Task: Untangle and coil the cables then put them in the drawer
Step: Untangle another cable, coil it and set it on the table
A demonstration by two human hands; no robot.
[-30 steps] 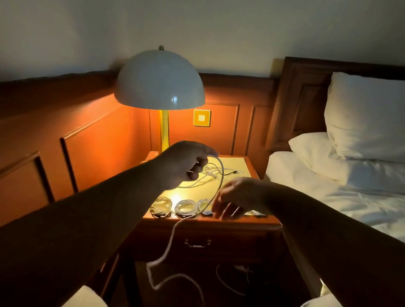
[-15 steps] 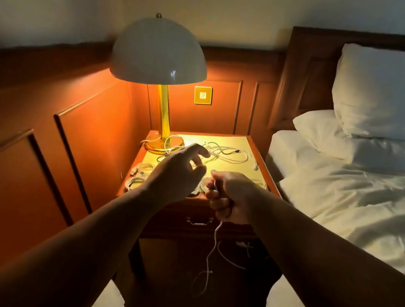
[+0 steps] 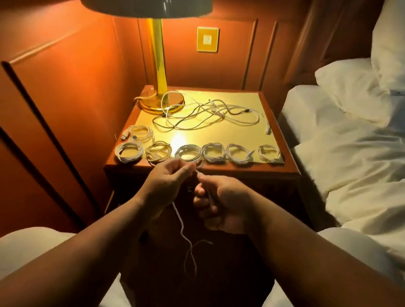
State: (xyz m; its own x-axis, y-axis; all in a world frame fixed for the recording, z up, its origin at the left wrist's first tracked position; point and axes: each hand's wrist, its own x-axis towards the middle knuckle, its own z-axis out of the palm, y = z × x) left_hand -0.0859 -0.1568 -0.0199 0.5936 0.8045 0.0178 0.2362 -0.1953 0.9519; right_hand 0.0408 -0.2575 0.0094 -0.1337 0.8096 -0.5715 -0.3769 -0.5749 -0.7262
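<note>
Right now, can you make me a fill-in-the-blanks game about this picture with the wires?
1. Both hands, the left hand and the right hand, hold one white ____.
2. The coiled cables lie along the nightstand's ____ edge.
3. The tangled cables lie beside the base of the ____.

Missing words: cable; front; lamp

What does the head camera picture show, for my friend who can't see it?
Two hands, the left hand and right hand, hold a white cable that dangles in front of a wooden nightstand. Seven coiled cables line its front edge, a tangled pile lies behind them, beside a brass lamp.
</note>
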